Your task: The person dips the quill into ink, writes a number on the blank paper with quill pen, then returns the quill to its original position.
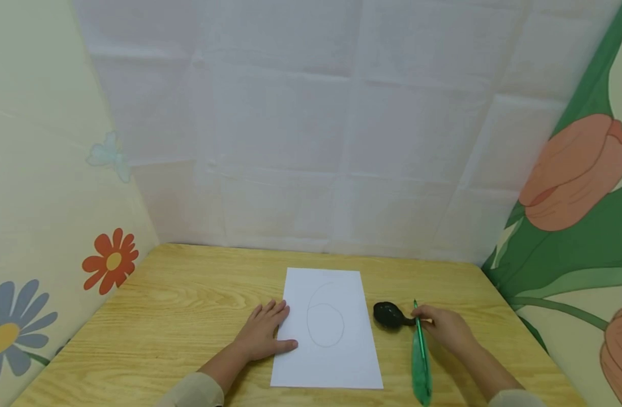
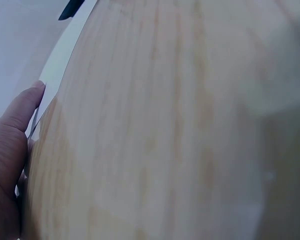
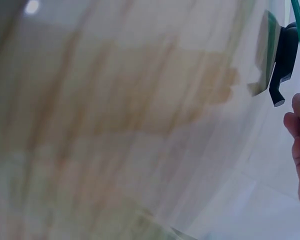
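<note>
A white sheet of paper (image 1: 326, 367) lies on the table, with a thin line drawing like a large figure 6 (image 1: 308, 319) on it. The left hand (image 1: 262, 333) rests on the sheet's left edge, fingers spread and thumb over the paper. To the right of the sheet, the right hand (image 1: 447, 330) pinches a green feather pen (image 1: 421, 373) between thumb and fingers, its tip pointing away and its feather toward the person. Beside that hand lies a glossy black rounded thing (image 1: 388, 314) with a narrow stem; whether the fingertips touch the stem I cannot tell.
The wood-grain table (image 1: 188, 316) stretches to both sides. Behind it hangs a creased white cloth (image 1: 290, 141). Flower-printed cloths, with a red flower (image 1: 112, 261) at left and a large tulip (image 1: 577, 169) at right, flank the table.
</note>
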A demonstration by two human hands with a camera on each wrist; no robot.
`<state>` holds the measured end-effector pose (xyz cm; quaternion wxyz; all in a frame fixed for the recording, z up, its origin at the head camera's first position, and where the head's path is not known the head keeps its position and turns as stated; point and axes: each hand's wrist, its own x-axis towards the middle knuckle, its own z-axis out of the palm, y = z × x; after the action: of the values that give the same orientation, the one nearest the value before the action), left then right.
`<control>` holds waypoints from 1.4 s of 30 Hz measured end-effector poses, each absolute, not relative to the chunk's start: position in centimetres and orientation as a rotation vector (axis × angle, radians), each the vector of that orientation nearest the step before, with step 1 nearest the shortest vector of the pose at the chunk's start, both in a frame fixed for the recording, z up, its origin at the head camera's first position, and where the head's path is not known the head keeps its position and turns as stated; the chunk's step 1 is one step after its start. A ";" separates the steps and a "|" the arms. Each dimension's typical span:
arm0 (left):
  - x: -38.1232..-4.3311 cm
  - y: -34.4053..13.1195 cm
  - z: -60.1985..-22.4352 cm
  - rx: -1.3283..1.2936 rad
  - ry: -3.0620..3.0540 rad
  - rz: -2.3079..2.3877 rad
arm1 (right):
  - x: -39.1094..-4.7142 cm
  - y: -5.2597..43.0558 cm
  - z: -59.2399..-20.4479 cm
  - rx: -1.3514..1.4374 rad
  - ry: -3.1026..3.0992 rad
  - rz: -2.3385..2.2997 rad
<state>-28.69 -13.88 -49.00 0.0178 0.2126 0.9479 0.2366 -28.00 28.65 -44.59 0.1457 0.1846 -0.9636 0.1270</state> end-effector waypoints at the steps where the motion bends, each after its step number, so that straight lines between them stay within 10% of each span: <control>1: -28.7 -13.9 -49.0 0.667 2.942 0.737 | -28.0 28.7 -44.6 0.524 -2.784 0.380; 26: -28.7 -13.8 -48.6 0.649 2.941 0.711 | -28.7 29.3 -45.9 0.398 -2.852 1.524; 42: -28.8 -13.9 -49.2 0.652 2.947 0.708 | -28.6 28.8 -46.4 0.332 -2.951 1.412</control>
<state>-28.78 -13.92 -49.22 0.0208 0.2103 0.9504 0.2282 -28.62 28.81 -46.44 -0.0732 0.1008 -0.8950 0.4282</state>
